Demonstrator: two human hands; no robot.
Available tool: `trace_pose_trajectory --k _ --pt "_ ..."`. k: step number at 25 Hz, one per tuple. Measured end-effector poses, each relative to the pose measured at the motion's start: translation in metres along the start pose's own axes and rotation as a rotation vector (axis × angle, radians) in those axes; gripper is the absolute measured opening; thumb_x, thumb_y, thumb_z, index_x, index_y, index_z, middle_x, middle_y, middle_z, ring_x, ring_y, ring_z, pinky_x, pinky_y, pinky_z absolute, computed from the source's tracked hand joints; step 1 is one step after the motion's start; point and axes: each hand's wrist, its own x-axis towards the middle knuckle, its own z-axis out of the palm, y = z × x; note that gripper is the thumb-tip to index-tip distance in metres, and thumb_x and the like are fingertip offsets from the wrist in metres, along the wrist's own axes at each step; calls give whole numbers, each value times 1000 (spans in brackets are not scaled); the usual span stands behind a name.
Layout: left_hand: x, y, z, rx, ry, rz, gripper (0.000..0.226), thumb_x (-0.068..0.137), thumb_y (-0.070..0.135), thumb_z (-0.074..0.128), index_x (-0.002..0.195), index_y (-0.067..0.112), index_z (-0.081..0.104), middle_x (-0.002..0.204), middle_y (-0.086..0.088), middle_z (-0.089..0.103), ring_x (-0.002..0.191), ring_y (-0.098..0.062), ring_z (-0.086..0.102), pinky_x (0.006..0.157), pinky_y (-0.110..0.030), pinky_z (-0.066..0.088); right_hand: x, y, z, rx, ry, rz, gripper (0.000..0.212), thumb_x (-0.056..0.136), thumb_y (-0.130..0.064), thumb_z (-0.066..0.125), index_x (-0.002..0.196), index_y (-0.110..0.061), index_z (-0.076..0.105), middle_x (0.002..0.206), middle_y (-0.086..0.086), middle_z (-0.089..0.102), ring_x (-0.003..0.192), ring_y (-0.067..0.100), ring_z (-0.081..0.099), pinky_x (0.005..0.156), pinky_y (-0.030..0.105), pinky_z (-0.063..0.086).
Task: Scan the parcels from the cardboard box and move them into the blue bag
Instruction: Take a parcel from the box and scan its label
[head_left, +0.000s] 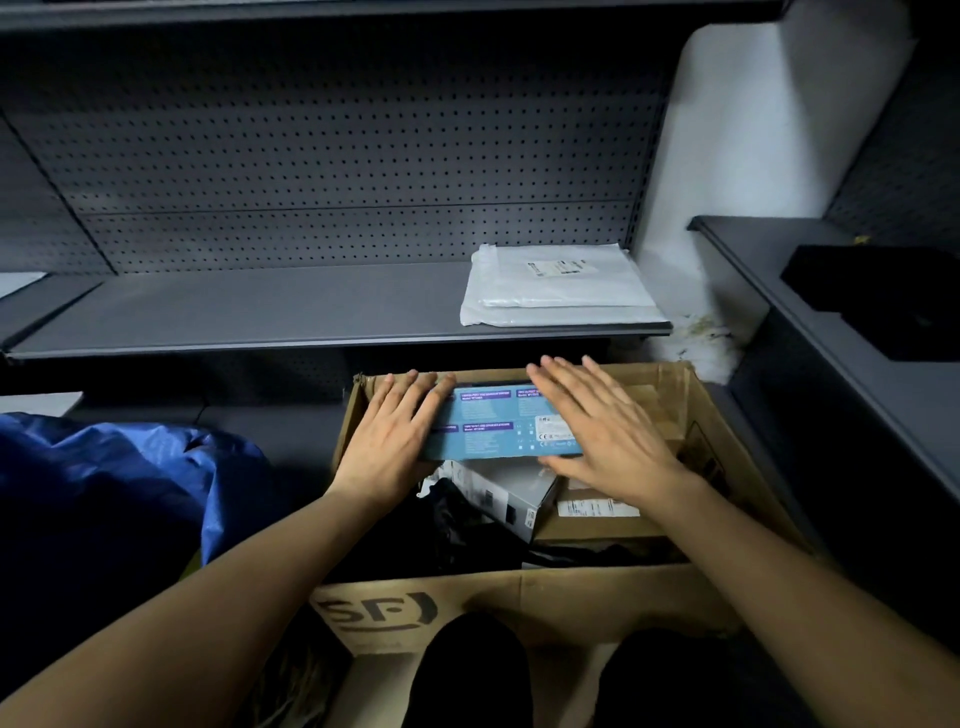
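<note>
Both hands are reaching into the cardboard box (519, 590), which is sitting on the floor just in front of the person's knees.

Light-blue parcel (498, 426) is lying flat at the far end of the box, on top of other parcels, label side up w/ purple text strips.

L hand (395, 441) is resting on the parcel's left end, fingers (426, 400) straight and close together, tips reaching the far edge. Can't tell where the thumb is.

R hand (602, 431) is lying over the parcel's right end, fingers (561, 384) straight and slightly spread, a bit blurred. It isn't gripping anything.

Below the blue parcel, nearer the person: white carton (509, 493), brown carton (597, 519) w/ a white label to its right, and a black bag (457, 530) to the left, all inside the box.

Blue bag (130, 493) is slumping on the floor just left of the box, crumpled.

Behind the box a grey shelf (260, 306) is running across, w/ a white mailer (556, 286) lying flat at its right end. Pegboard (337, 156) is backing the shelf. A black item (883, 296) is sitting on another shelf at far right, too dark to tell what it is.
</note>
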Motion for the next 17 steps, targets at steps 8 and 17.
trace_pose_trajectory --k 8,17 --pt "-5 2 -18 99 133 46 119 70 58 77 161 23 7 167 -10 10 153 -30 13 124 -47 14 18 22 -40 621 -197 291 98 75 -70 67 156 -30 30 140 -14 33 134 5 33 112 24 28" --pt "-4 7 -23 174 209 29 111 69 35 77 158 8 16 163 -12 24 152 -32 16 124 -48 14 17 26 -52 694 -298 342 81 81 -74 57 152 -40 37 148 -9 43 138 13 41 112 31 36"
